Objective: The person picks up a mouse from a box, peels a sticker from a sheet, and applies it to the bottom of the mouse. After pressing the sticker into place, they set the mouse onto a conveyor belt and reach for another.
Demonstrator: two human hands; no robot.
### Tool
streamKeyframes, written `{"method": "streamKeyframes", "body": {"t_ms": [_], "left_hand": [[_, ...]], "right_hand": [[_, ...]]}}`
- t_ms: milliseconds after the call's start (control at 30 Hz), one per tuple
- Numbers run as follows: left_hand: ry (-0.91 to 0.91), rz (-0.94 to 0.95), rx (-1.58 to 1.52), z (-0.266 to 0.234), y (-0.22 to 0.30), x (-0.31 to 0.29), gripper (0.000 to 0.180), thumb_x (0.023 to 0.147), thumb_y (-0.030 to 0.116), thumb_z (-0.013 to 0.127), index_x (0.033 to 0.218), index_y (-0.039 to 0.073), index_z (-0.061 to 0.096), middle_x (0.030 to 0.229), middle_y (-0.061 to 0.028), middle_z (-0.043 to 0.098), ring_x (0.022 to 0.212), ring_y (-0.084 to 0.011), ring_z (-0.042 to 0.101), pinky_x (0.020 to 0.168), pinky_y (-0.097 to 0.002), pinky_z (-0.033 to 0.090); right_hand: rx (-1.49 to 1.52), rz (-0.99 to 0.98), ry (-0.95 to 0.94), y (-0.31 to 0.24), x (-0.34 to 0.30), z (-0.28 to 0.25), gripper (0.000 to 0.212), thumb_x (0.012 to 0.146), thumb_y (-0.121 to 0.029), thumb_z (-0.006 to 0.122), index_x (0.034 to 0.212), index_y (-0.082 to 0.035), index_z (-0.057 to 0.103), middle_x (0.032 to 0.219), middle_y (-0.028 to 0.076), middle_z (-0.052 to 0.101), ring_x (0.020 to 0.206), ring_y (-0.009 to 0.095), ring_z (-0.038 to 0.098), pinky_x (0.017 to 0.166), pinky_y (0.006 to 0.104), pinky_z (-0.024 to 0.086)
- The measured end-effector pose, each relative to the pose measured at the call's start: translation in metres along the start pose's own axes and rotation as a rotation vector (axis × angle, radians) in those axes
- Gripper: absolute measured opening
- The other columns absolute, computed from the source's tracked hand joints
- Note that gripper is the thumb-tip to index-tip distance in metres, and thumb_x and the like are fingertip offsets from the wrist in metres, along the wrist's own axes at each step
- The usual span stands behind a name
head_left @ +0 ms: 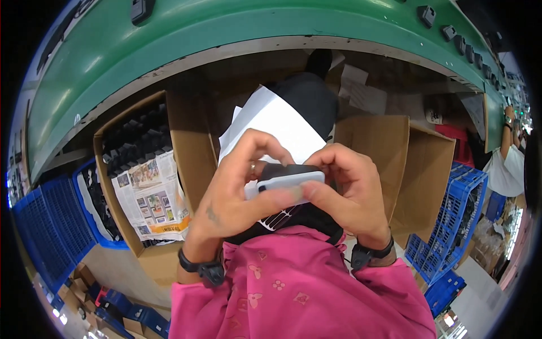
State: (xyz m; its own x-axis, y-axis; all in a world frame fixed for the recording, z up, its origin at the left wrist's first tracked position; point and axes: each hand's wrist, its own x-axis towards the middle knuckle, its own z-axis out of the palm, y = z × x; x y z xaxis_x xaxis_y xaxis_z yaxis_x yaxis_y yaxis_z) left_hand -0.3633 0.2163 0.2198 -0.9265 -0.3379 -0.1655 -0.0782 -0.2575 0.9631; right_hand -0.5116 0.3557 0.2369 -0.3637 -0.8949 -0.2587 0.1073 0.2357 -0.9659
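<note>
Between my two hands, above my lap, is a small black part with a pale grey, rounded face (291, 182). My left hand (240, 189) grips its left end, thumb along the grey face and fingers curled behind. On the other end my right hand (353, 186) pinches it, thumb on the grey face and index finger at the top edge. What exactly the part is, I cannot make out. White paper sheets (274, 121) lie across my lap just beyond the hands. Below the part, a piece with white-edged slots (276, 219) shows against dark cloth.
A cardboard box (135, 243) at left holds many black parts (135, 135) and a newspaper sheet (152, 198). An open cardboard box (389, 147) stands at right, beside blue crates (446, 220). The green bench (226, 34) crosses ahead, with small black devices (449, 32). Another person's arm (506, 135) is far right.
</note>
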Motion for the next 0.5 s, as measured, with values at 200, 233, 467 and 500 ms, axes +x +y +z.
{"method": "streamKeyframes", "body": {"t_ms": [200, 233, 467, 500], "left_hand": [[0.059, -0.141, -0.003, -0.016, -0.008, 0.006, 0.046, 0.089, 0.026, 0.054, 0.128, 0.004, 0.043, 0.114, -0.0082, 0.055, 0.096, -0.0126, 0.053, 0.080, -0.0254, 0.044], [0.123, -0.076, -0.019, -0.016, -0.018, 0.009, 0.044, 0.092, 0.027, 0.050, 0.128, 0.003, 0.044, 0.117, -0.0076, 0.054, 0.099, -0.0128, 0.052, 0.082, -0.0263, 0.043], [0.351, -0.137, -0.555, 0.012, -0.025, 0.008, 0.079, 0.091, 0.064, 0.022, 0.130, -0.001, 0.043, 0.116, -0.0092, 0.055, 0.102, -0.0156, 0.053, 0.080, -0.0283, 0.044], [0.343, -0.146, -0.549, 0.016, -0.027, 0.008, 0.079, 0.091, 0.064, 0.022, 0.130, -0.001, 0.043, 0.116, -0.0092, 0.055, 0.102, -0.0156, 0.053, 0.080, -0.0283, 0.044]], "right_hand": [[-0.562, -0.274, 0.344, 0.018, 0.001, 0.024, 0.019, 0.078, -0.006, 0.067, 0.095, 0.002, 0.062, 0.078, 0.009, 0.057, 0.060, 0.015, 0.054, 0.056, 0.0265, 0.044], [-0.718, -0.343, 0.325, 0.027, -0.010, 0.024, 0.024, 0.075, -0.006, 0.069, 0.097, 0.002, 0.063, 0.082, 0.012, 0.056, 0.063, 0.021, 0.055, 0.057, 0.0297, 0.045], [-0.942, -0.347, 0.235, 0.065, -0.038, 0.049, 0.044, 0.068, -0.008, 0.074, 0.107, 0.004, 0.060, 0.108, 0.016, 0.049, 0.097, 0.034, 0.048, 0.082, 0.0411, 0.042], [-0.959, -0.368, 0.251, 0.067, -0.038, 0.049, 0.041, 0.068, -0.007, 0.074, 0.106, 0.004, 0.060, 0.106, 0.015, 0.050, 0.095, 0.034, 0.048, 0.081, 0.0412, 0.043]]}}
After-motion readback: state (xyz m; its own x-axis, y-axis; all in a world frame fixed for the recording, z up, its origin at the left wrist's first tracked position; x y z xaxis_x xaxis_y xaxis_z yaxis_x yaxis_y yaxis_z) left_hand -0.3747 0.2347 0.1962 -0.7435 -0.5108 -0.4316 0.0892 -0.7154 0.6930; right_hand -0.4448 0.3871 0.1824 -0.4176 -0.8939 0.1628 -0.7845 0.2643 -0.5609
